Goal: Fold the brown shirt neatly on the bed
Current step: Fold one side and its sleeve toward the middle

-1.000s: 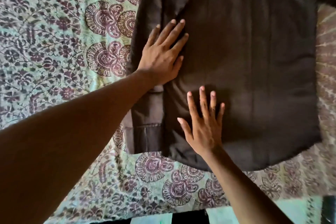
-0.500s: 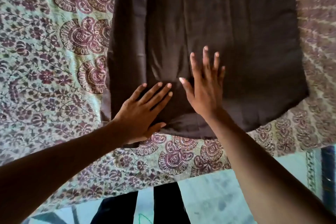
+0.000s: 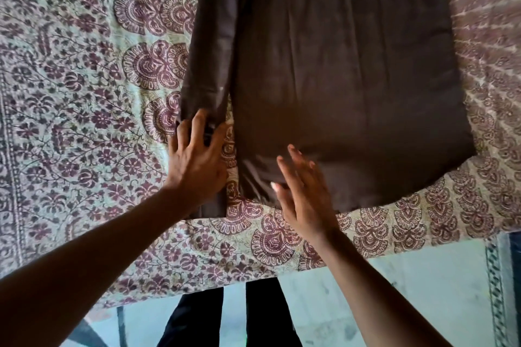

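Note:
The brown shirt [image 3: 338, 65] lies flat on the bed [image 3: 84, 93], its hem toward me. A long sleeve [image 3: 211, 36] runs down the shirt's left side, with a narrow gap of bedspread showing between its lower part and the body. My left hand [image 3: 197, 160] lies on the sleeve's lower part, its fingers and thumb curled round the cloth. My right hand [image 3: 304, 197], fingers straight and slightly blurred, rests on the shirt's near hem left of middle.
A floral bedspread with maroon paisley motifs covers the bed. Its front edge [image 3: 282, 270] runs across below my hands. Beyond it are a pale floor [image 3: 423, 290] and my legs in dark trousers [image 3: 225, 318].
My left hand has slid left off the shirt's body onto the sleeve and taken hold of it. My right hand has drawn back toward the hem. The sleeve now lies apart from the body.

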`<control>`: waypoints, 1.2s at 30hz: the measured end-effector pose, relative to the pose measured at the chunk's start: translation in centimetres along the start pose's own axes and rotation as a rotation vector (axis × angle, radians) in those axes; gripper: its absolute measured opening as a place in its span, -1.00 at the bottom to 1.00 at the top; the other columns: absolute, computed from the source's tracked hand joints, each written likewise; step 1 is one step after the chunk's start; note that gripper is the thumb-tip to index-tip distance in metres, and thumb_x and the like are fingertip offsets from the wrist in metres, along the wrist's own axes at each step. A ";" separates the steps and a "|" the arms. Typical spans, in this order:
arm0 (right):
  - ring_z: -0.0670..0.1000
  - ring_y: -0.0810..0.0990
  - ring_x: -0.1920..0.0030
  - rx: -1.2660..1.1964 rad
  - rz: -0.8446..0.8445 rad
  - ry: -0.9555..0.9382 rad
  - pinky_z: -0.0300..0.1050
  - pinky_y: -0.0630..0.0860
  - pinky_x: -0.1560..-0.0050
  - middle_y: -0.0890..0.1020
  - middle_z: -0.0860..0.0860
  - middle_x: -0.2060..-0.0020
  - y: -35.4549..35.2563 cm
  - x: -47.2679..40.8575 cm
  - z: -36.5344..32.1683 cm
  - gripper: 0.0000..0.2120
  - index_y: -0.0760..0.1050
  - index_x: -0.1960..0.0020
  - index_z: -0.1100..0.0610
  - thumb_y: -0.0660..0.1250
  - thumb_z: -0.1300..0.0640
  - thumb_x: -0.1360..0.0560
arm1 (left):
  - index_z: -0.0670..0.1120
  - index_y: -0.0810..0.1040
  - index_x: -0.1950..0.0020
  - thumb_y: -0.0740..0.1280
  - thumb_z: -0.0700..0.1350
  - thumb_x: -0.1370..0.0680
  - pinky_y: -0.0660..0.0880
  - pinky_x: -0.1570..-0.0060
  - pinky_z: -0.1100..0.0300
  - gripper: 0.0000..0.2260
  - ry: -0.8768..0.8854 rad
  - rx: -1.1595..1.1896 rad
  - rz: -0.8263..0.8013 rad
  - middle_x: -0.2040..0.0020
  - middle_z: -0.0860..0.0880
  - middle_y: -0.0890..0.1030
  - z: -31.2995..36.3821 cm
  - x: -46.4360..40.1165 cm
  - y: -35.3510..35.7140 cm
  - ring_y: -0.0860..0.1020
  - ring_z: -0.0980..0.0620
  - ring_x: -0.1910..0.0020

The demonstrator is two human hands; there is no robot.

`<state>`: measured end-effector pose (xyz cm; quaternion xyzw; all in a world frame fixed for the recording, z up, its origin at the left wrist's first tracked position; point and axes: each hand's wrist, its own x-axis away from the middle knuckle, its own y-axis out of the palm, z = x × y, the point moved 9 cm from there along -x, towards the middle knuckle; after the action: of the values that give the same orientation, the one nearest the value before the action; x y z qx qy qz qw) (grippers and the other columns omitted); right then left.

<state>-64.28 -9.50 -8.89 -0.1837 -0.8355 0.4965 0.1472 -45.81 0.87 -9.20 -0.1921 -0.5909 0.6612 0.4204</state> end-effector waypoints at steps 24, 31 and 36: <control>0.14 0.72 0.17 -0.831 0.066 0.560 0.29 0.67 -0.03 0.70 0.17 0.23 4.9 -32.7 -11.2 -0.52 0.51 -0.45 -0.08 0.43 0.02 -0.54 | -0.08 0.44 -0.52 0.43 -0.16 -0.48 0.50 -0.31 -0.09 -0.41 -0.682 0.667 0.349 -0.32 -0.19 0.59 -29.0 -7.3 -13.5 0.55 -0.20 -0.29; 0.06 0.62 -0.08 -1.137 0.044 0.811 -0.11 0.64 0.07 0.67 0.15 -0.17 6.3 -36.4 -13.0 -0.67 0.58 -0.35 0.23 0.41 0.16 -0.61 | -0.10 0.61 -0.20 0.50 -0.02 -0.52 0.51 -0.13 0.00 -0.70 -0.742 0.658 0.479 -0.09 -0.12 0.66 -32.4 -8.9 -15.6 0.60 -0.17 -0.11; 0.15 0.60 -0.18 -1.257 0.024 0.808 -0.07 0.62 0.01 0.65 0.08 0.03 7.7 -37.8 -15.0 -0.92 0.62 -0.09 0.17 0.37 0.24 -0.63 | -0.07 0.62 -0.06 0.51 -0.14 -0.48 0.29 0.03 0.21 -0.81 -0.788 0.591 0.594 -0.04 -0.08 0.66 -35.0 -10.9 -17.8 0.53 -0.03 0.03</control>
<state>-23.02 -11.62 -11.15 -0.4104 -0.8406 -0.1795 0.3045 -7.45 13.08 -3.01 0.0367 -0.4135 0.9098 0.0005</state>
